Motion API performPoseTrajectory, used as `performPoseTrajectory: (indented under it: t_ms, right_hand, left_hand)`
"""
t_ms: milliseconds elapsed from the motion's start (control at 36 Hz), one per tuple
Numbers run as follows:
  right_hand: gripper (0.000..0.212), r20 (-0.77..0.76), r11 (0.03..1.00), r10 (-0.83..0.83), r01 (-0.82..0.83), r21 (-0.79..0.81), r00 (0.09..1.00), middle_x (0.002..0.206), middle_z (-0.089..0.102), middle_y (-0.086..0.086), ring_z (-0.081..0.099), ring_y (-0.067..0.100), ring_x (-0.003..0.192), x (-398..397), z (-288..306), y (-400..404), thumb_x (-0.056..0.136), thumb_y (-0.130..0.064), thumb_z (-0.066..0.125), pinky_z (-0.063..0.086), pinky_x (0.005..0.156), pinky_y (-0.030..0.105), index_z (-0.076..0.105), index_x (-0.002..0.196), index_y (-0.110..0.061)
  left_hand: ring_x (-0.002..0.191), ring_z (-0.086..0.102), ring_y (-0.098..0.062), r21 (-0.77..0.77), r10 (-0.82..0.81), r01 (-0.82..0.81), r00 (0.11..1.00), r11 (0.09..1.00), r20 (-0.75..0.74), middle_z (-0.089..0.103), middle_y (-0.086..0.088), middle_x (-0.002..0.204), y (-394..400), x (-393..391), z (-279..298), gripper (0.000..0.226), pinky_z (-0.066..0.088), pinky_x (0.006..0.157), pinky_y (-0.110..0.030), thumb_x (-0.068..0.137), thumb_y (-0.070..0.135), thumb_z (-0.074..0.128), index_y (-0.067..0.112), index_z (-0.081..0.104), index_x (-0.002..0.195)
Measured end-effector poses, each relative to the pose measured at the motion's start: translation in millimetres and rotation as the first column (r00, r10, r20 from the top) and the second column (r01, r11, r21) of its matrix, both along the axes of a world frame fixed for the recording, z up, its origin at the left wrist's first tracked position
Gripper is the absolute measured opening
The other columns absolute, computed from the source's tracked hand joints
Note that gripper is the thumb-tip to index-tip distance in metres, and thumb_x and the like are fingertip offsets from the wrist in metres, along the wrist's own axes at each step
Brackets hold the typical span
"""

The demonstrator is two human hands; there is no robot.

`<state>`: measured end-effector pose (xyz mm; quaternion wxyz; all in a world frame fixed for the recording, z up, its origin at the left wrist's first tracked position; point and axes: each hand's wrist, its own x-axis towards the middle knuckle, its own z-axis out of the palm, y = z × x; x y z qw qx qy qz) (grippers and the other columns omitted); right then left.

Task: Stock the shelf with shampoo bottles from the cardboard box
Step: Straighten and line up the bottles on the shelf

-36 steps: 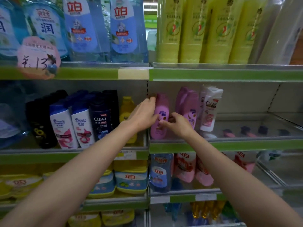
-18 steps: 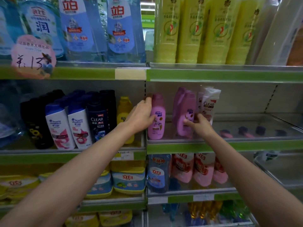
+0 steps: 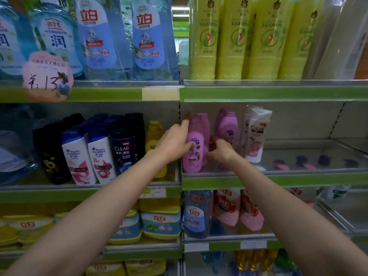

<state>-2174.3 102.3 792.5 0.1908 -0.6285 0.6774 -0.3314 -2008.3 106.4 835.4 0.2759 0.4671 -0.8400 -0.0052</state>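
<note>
The shelf (image 3: 278,181), green-edged with a clear lip along its front, lies bare to the right of the white CLEAR bottle (image 3: 256,140), leaving wide open room there. Left of the upright divider, Head & Shoulders bottles (image 3: 89,158) and a dark CLEAR bottle (image 3: 122,150) stand packed to the front edge. A pink tag (image 3: 46,76) above reads 13. The pink shampoo bottle (image 3: 194,148), labelled Rejoice, stands upright at the shelf's front left corner, more pink bottles (image 3: 228,126) just behind. The left hand (image 3: 175,142) curls round its left side and cap; the right hand (image 3: 221,151) grips its right side low down.
</note>
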Motion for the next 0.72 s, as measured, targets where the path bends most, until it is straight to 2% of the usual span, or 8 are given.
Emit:
performPoseTrajectory:
  t_ms: [111,222,278,389,500,583,639,722]
  right_hand:
    - [0.029,-0.001,0.996,0.07,-0.07,0.058,0.998,0.105,0.067,0.006,0.065,0.023,0.091,1,0,-10,0.085,-0.009,0.064,0.054,0.084,0.034,0.056,0.113,-0.011]
    - [0.034,0.034,0.984,0.143,-0.145,0.107,0.989,0.107,0.063,0.002,0.06,0.017,0.092,-3,5,-8,0.09,-0.009,0.058,0.048,0.068,0.019,0.051,0.122,-0.017]
    - [0.033,0.048,0.979,0.16,-0.165,0.122,0.986,0.112,0.063,0.005,0.06,0.017,0.093,-5,7,-8,0.091,-0.009,0.056,0.046,0.067,0.017,0.051,0.123,-0.016]
    - [0.031,0.024,0.973,0.187,-0.189,0.13,0.982,0.11,0.06,0.001,0.057,0.016,0.091,-1,8,-13,0.093,-0.007,0.052,0.045,0.061,0.012,0.048,0.123,-0.014]
    - [0.035,0.037,0.973,0.198,-0.201,0.116,0.98,0.115,0.063,0.009,0.063,0.021,0.096,0,3,-17,0.095,-0.01,0.051,0.049,0.067,0.019,0.047,0.128,-0.015]
    - [0.034,0.027,0.979,0.182,-0.184,0.089,0.983,0.111,0.066,0.009,0.066,0.023,0.094,-2,-1,-18,0.095,-0.014,0.052,0.052,0.069,0.021,0.047,0.128,-0.018]
    - [0.032,-0.029,0.993,0.113,-0.113,0.021,0.993,0.109,0.067,0.007,0.066,0.024,0.094,-4,-3,-17,0.093,-0.014,0.053,0.054,0.076,0.028,0.051,0.124,-0.019]
    - [0.024,-0.058,0.984,-0.116,0.107,-0.14,0.992,0.106,0.067,0.013,0.064,0.032,0.095,-11,-7,-12,0.089,-0.014,0.054,0.053,0.085,0.042,0.06,0.113,-0.014]
  left_hand:
    - [0.093,0.061,-0.023,0.0,-0.009,0.009,1.0,1.0,-0.001,0.057,-0.01,0.11,1,-1,0,0.046,0.055,0.077,-0.03,0.086,0.025,0.066,0.011,0.041,0.122]
    - [0.098,0.059,-0.025,-0.027,0.024,-0.024,1.0,0.999,0.014,0.054,-0.011,0.113,1,-1,2,0.05,0.053,0.082,-0.031,0.085,0.027,0.068,0.012,0.043,0.126]
    - [0.101,0.059,-0.026,-0.049,0.023,-0.022,0.999,0.999,0.024,0.054,-0.011,0.114,1,-2,4,0.053,0.051,0.081,-0.029,0.084,0.028,0.068,0.011,0.043,0.127]
    - [0.105,0.058,-0.027,-0.052,-0.003,0.006,0.998,0.999,0.057,0.056,-0.012,0.116,1,-5,7,0.056,0.05,0.085,-0.033,0.086,0.026,0.067,0.009,0.04,0.131]
    - [0.103,0.059,-0.027,-0.039,0.004,-0.001,0.998,0.999,0.069,0.057,-0.012,0.112,0,-5,8,0.053,0.052,0.085,-0.036,0.086,0.026,0.067,0.008,0.041,0.128]
    - [0.106,0.058,-0.028,-0.045,-0.005,0.008,0.997,0.999,0.075,0.057,-0.013,0.115,0,-4,8,0.055,0.051,0.086,-0.035,0.086,0.026,0.067,0.007,0.04,0.13]
    - [0.108,0.057,-0.029,-0.052,-0.008,0.012,0.997,0.999,0.076,0.056,-0.014,0.117,-1,-3,7,0.062,0.05,0.088,-0.037,0.086,0.027,0.066,0.008,0.034,0.136]
    - [0.11,0.056,-0.03,-0.051,-0.011,0.015,0.998,0.999,0.069,0.054,-0.015,0.12,-2,-3,3,0.075,0.049,0.091,-0.039,0.086,0.027,0.066,0.01,0.022,0.145]
